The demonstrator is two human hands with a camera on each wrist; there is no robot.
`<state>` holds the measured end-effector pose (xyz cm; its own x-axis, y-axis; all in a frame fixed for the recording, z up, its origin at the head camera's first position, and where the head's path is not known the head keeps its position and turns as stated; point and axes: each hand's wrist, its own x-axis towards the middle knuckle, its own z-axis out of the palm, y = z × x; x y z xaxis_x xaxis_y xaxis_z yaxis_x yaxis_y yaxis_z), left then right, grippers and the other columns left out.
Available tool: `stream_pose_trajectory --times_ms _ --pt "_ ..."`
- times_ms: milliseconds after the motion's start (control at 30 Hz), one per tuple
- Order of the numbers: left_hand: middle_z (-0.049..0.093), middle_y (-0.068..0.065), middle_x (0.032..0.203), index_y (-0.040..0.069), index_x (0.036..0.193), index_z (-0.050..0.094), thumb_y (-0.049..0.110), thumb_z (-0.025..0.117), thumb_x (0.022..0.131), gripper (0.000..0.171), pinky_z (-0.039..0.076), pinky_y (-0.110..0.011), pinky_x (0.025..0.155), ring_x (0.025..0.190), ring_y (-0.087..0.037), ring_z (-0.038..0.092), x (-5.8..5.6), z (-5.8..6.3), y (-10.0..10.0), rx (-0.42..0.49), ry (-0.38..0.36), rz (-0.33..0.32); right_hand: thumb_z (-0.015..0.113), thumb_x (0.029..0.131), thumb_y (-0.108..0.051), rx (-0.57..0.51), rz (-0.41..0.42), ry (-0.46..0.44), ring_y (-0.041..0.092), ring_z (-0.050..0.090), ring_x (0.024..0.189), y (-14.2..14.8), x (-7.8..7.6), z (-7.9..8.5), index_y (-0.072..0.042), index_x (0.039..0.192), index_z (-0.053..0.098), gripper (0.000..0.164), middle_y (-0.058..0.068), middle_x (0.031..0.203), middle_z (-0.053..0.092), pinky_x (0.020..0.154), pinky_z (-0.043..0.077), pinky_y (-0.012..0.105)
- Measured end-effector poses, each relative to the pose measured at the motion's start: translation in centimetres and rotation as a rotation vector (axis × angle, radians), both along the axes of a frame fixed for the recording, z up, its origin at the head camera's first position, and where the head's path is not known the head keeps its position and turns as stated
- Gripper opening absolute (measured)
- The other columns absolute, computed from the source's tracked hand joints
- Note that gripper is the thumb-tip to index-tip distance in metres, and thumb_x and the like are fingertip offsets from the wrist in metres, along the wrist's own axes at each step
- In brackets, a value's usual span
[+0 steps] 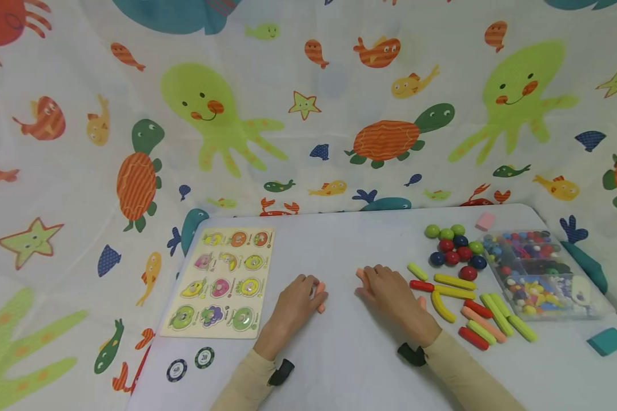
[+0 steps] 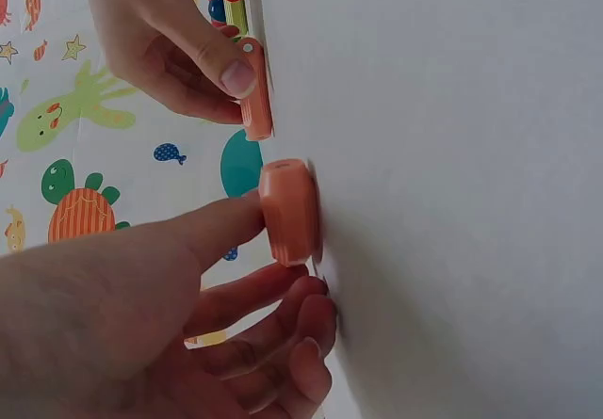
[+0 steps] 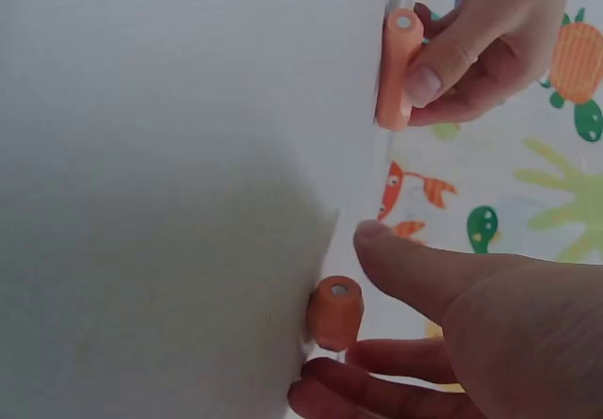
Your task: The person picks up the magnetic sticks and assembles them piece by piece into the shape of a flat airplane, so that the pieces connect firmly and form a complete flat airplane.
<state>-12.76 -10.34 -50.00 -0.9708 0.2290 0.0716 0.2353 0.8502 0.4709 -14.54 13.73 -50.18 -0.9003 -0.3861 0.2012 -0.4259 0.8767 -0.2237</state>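
Over the middle of the white table, my left hand (image 1: pixel 294 305) pinches a short orange toy rod (image 1: pixel 321 297) between thumb and fingers. In the left wrist view that orange rod (image 2: pixel 289 214) lies close against the tabletop. Across a gap to the right, my right hand (image 1: pixel 391 294) holds a second orange rod (image 1: pixel 360 274), largely hidden under its fingers from above. The left wrist view has the right thumb lying over this rod (image 2: pixel 256 108). A silvery round disc shows in the end of the right rod (image 3: pixel 336 325).
Loose red, yellow, green and orange rods (image 1: pixel 455 292) lie right of my right hand, with coloured balls (image 1: pixel 451 258) behind. Farther right are a divided bead box (image 1: pixel 545 274), a pink block (image 1: pixel 485 221) and a teal block (image 1: pixel 608 341). At left lie a fruit puzzle board (image 1: pixel 216 285) and two chips (image 1: pixel 204 358).
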Motion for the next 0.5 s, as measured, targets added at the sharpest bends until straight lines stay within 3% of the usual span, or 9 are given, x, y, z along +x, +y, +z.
stream_pose_trajectory --times_ms 67,233,500 --pt "0.055 0.0 0.083 0.007 0.109 0.07 0.03 0.071 0.096 0.027 0.041 -0.024 0.06 0.067 -0.01 0.047 0.1 -0.1 0.0 0.005 -0.002 -0.001 0.082 0.086 -0.031 0.006 -0.004 -0.03 0.019 0.046 0.068 -0.3 0.0 0.0 -0.011 0.085 0.057 0.032 0.001 0.074 0.049 0.062 0.039 0.031" --pt "0.054 0.003 0.082 0.009 0.11 0.071 0.028 0.068 0.097 0.023 0.04 -0.023 0.06 0.068 -0.01 0.047 0.1 -0.4 -0.1 0.036 -0.007 -0.003 0.084 0.084 -0.027 0.011 -0.01 -0.016 0.017 0.045 0.067 -1.0 0.0 -0.1 -0.009 0.089 0.062 0.029 0.001 0.074 0.048 0.06 0.038 0.029" --pt "0.052 0.004 0.079 0.006 0.108 0.07 0.026 0.068 0.098 0.023 0.039 -0.022 0.059 0.067 -0.009 0.045 -0.2 -0.5 0.0 0.058 0.014 -0.019 0.081 0.086 -0.012 -0.001 0.022 0.017 0.02 0.057 0.073 -2.1 0.1 -0.1 -0.002 0.103 0.069 0.022 0.006 0.084 0.06 0.065 0.052 0.034"
